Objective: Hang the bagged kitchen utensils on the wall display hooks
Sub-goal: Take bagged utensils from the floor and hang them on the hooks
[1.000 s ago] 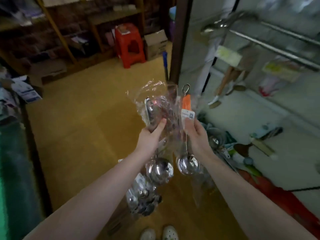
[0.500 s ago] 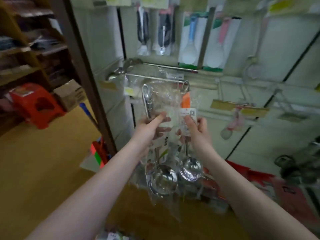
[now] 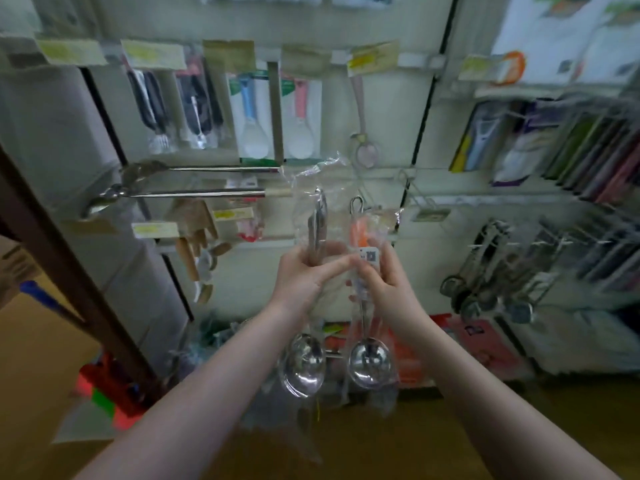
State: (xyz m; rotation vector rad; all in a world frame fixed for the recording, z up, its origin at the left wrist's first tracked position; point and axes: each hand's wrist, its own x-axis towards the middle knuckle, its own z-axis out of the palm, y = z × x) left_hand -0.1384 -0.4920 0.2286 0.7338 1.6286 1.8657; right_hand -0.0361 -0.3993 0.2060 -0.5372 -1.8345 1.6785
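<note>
Both hands hold bagged steel ladles upright in front of the wall display. My left hand [image 3: 304, 278] grips the handle of a ladle bundle [image 3: 303, 365] in a clear plastic bag. My right hand [image 3: 388, 285] pinches a second bagged ladle [image 3: 369, 362] at its orange handle, just below a white label. That ladle's wire hanging loop [image 3: 356, 204] pokes up above the bag. An empty wire hook [image 3: 415, 195] juts from the wall just right of the loop.
Long ladles lie on hooks [image 3: 194, 192] to the left. Bagged cutlery and rice paddles [image 3: 270, 133] hang above. Strainers [image 3: 485, 271] and packaged goods [image 3: 571, 154] fill the right side. A brown post [image 3: 69, 271] stands at left; stock lies on the floor [image 3: 114, 393].
The view has swung from the floor and shelves up to the wall display. Both hands have carried the bagged ladles up closer to the hooks, keeping the same grips.
</note>
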